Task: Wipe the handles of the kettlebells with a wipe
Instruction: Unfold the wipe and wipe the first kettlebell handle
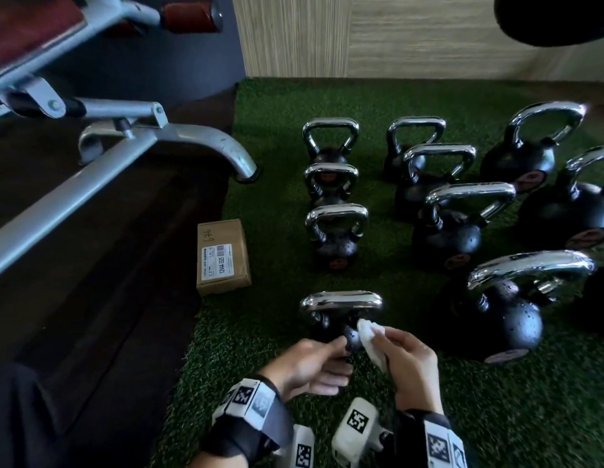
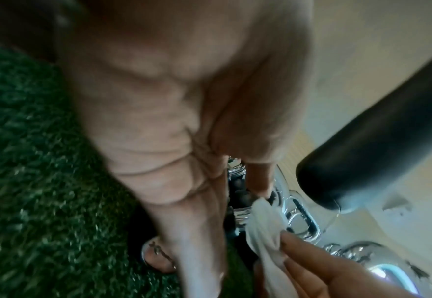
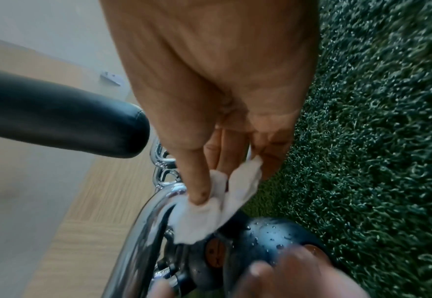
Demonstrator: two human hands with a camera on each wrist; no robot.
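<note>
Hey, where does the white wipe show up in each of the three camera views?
Head: the wipe sits low centre, pinched by the right hand.
Left wrist: wipe lower centre-right.
Right wrist: wipe at centre, against the handle.
Shared landmark: the nearest kettlebell's chrome handle.

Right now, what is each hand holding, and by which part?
The right hand pinches the white wipe by its bunched middle, against the handle. The left hand grips the nearest kettlebell by its black body.
</note>
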